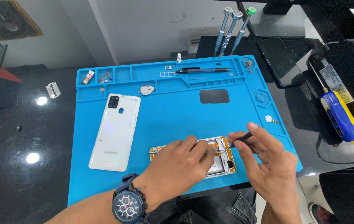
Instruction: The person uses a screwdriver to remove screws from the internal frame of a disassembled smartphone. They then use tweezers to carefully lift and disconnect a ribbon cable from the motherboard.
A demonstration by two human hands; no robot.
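Opened phone (222,159) lies face-down-open at the near edge of the blue mat (177,120), internals exposed, orange strips visible along its frame. Left hand (177,168) lies flat over the phone's left half, fingers curled down onto it, pinning it; can't tell whether anything is pinched under the fingertips. Watch (129,204) on that wrist. Right hand (268,159) is just right of the phone, thumb and forefinger closed on a thin dark tool (243,139), other fingers loosely spread; tool tip points at the phone's upper right corner, contact too small to confirm. White back cover (115,132) lies on the mat left of the phone, well apart from it, camera cutout at the far end. Mat's far trays hold small parts, a pen (204,70), a pick (146,89). Dark rectangular pad (214,96) sits mid-mat. Three screwdrivers (231,31) stand upright behind the mat's far edge. Small white part (268,119) rests at the mat's right edge. On the black counter (27,137): razor blade (53,89) left of the mat, dark phone (277,58) and a blue-yellow tool (341,116) to the right.
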